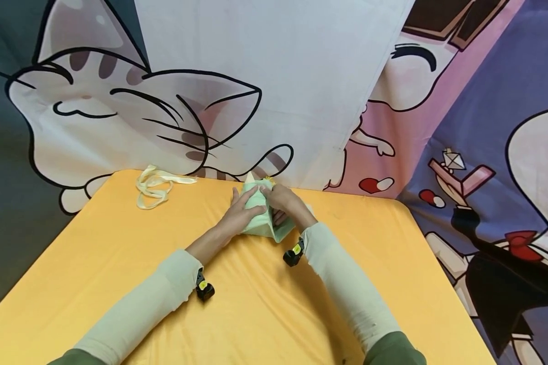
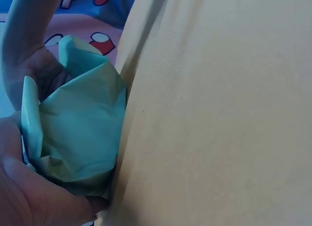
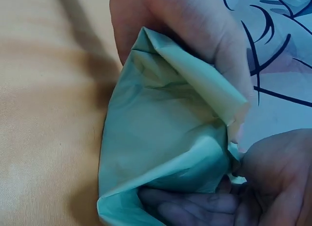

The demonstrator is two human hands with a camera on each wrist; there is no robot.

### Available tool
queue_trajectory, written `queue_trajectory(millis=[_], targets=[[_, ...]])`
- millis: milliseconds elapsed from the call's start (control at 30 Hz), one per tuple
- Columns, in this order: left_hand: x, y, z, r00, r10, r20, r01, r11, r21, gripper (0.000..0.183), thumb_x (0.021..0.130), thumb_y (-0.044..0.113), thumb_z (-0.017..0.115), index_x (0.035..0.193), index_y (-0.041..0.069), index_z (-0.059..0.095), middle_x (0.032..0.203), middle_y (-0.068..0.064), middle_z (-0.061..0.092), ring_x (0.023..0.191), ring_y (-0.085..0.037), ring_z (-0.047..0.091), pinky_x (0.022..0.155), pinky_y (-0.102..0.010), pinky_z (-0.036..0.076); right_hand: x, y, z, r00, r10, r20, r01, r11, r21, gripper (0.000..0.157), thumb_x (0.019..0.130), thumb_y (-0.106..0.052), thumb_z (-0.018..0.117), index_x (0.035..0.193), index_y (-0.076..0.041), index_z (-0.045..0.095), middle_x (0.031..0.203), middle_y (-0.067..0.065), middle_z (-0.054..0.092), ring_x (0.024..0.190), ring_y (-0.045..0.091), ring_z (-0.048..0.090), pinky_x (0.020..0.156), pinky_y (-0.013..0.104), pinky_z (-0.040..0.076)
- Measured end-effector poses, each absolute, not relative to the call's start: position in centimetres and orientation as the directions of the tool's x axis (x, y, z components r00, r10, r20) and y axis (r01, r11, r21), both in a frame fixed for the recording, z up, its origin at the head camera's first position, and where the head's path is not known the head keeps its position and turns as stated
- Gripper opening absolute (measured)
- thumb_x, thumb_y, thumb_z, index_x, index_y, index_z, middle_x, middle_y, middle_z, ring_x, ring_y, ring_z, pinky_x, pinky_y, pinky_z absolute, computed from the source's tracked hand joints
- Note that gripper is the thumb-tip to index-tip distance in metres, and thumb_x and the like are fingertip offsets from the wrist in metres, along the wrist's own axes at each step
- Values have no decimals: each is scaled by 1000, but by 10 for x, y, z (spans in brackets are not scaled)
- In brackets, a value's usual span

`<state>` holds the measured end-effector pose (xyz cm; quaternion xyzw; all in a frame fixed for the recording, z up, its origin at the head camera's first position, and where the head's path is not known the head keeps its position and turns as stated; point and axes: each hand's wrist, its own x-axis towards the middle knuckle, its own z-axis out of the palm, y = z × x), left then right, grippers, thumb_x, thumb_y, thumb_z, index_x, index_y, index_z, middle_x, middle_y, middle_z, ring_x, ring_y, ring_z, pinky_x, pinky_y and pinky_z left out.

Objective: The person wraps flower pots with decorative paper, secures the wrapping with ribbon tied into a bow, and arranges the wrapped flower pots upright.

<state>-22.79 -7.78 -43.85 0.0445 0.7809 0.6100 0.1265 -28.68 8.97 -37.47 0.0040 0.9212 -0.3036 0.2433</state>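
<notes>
Green pouch [image 1: 258, 223]: thin, creased, paper-like, rims folded; near far edge of smooth yellow worktop [image 1: 237, 314], right of limp pale ribbon [image 1: 147, 193]. 2 arms [image 1: 139, 304] reach forward, converging. Left hand [image 1: 237, 215] grasps its side; right hand [image 1: 286, 200] pinches its wall, fingers tucked inside.

I see pale yellow fabric ribbon [image 1: 175, 179], lying in loose loops near far left corner of orange-yellow cloth-covered table [image 1: 251, 309]. Behind, I see printed fabric backdrop [image 1: 292, 76] with white-and-grey striped cartoon cat [image 1: 96, 126], its eyes closed. On right side I find red-and-white printed capsules [image 1: 368, 185] and printed red bow [image 1: 523, 246].
</notes>
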Motion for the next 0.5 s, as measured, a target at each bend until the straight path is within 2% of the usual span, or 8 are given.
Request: queue_trajectory(millis=[100, 167, 233, 300, 333, 400, 500], targets=[[-227, -82, -437, -966, 213, -145, -88, 256, 963, 85, 107, 49, 71, 180, 40, 28, 189, -10, -26, 175, -48, -16, 139, -76, 6, -283, 89, -374, -870, -143, -472, 189, 788, -586, 70, 122, -55, 31, 159, 1, 49, 92, 20, 73, 73, 31, 78, 69, 43, 69], [-227, -83, -437, -968, 206, -145, -89, 262, 961, 87, 106, 49, 73, 179, 40, 29, 191, -12, -18, 177, -45, -11, 140, -74, 9, -282, 89, -372, -853, -143, -502, 215, 780, -588, 76, 121, -57, 31, 172, 0, 33, 100, 22, 72, 77, 32, 79, 70, 42, 69], [-228, -82, -436, -970, 204, -134, -80, 256, 963, 86, 106, 46, 74, 179, 38, 31, 192, -13, -6, 177, -44, 6, 140, -70, 18, -281, 88, -371, -832, -148, -535, 250, 761, -598, 84, 121, -58, 32, 180, -2, 10, 111, 28, 72, 85, 37, 80, 77, 45, 70], [-227, -81, -436, -973, 203, -114, -63, 245, 967, 83, 106, 42, 74, 178, 34, 34, 191, -13, 10, 171, -43, 25, 136, -66, 29, -280, 86, -372, -812, -153, -563, 284, 739, -611, 92, 120, -60, 34, 180, -7, -11, 129, 34, 68, 100, 43, 80, 89, 50, 69], [-227, -80, -435, -973, 205, -104, -53, 239, 970, 81, 107, 40, 74, 178, 33, 36, 189, -13, 17, 165, -42, 33, 134, -64, 33, -279, 86, -372, -804, -154, -575, 309, 718, -624, 96, 119, -61, 34, 178, -10, -21, 140, 37, 63, 110, 46, 78, 97, 53, 68], [-227, -78, -434, -974, 209, -84, -35, 227, 973, 78, 107, 37, 73, 177, 29, 39, 185, -12, 29, 152, -39, 46, 127, -59, 41, -277, 84, -374, -793, -158, -588, 350, 673, -652, 98, 119, -62, 36, 176, -15, -29, 166, 40, 44, 136, 51, 68, 115, 58, 60], [-227, -76, -433, -976, 203, -76, -28, 228, 973, 77, 108, 39, 73, 177, 28, 39, 182, -10, 37, 146, -36, 52, 123, -54, 45, -273, 83, -380, -796, -163, -583, 386, 604, -697, 99, 118, -63, 37, 176, -19, -31, 187, 30, 8, 167, 51, 36, 134, 60, 41]])
